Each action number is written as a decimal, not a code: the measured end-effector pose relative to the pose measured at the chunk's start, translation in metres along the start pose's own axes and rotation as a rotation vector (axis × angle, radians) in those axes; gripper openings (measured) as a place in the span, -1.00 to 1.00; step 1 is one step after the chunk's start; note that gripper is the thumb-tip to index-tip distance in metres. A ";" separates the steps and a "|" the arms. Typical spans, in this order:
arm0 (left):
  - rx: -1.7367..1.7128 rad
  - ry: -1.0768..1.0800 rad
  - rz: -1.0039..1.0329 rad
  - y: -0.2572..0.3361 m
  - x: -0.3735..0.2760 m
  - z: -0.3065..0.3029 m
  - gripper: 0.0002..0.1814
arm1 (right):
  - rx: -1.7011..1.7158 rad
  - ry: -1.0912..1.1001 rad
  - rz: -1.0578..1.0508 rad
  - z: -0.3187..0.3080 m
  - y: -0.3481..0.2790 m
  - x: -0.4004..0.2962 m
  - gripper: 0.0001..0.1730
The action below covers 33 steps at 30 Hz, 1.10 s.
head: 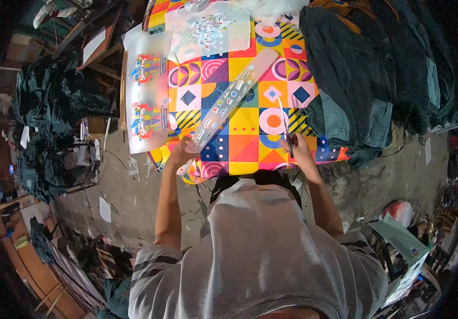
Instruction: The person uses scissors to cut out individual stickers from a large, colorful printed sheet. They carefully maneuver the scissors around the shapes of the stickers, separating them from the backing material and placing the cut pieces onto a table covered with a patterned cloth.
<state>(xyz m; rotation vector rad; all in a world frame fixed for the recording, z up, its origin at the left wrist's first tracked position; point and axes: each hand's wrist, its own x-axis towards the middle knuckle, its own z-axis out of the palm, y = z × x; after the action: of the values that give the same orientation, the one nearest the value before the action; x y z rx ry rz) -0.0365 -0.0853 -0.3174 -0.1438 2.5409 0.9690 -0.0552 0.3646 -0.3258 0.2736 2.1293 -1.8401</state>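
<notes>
My left hand [183, 153] grips the near end of a long translucent strip of film [229, 100] printed with small logos. The strip slants away to the upper right across a table covered in a bright geometric-patterned cloth [243, 148]. In my right hand [298, 149] is a pair of scissors [284, 119], points directed away from me and apart from the strip. Whether the blades are parted is too fine to tell. Farther back, a heap of small cut printed pieces [210, 30] lies on a translucent sheet [235, 43].
A larger film sheet [149, 91] with colourful printed designs lies along the table's left side. Dark garments [348, 71] are piled at the right, and clear plastic [271, 8] sits at the back. More dark cloth [49, 99] is heaped at far left. Paper scraps [104, 209] litter the concrete floor.
</notes>
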 end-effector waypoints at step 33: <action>-0.167 -0.521 -0.126 -0.038 0.023 -0.083 -0.45 | -0.095 -0.230 0.132 0.090 -0.036 -0.010 -0.60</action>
<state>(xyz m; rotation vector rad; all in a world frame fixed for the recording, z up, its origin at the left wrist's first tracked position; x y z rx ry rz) -0.0765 -0.1668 -0.2944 -0.0834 1.9561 1.0129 -0.0484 0.2708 -0.3002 0.1669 1.9841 -1.6074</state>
